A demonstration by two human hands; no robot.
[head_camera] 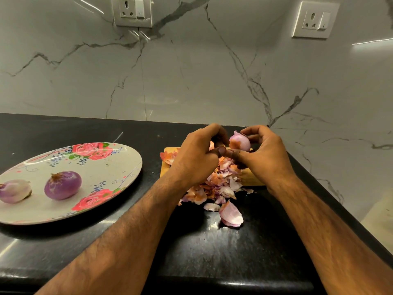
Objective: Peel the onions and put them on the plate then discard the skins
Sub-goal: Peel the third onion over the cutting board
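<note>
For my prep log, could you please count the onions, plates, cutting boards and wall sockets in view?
Onions: 3, two on the plate, one in the hands
Plates: 1
Cutting boards: 1
Wall sockets: 2
Total: 7

1. My left hand point(196, 155) and right hand point(265, 153) grip a half-peeled onion point(240, 142) above the skin pile point(217, 184) on the wooden board point(164, 170).
2. Two peeled onions, one purple point(63, 185) and one pale point(14, 190), lie on the floral plate point(119, 165), well left of my hands.
</note>
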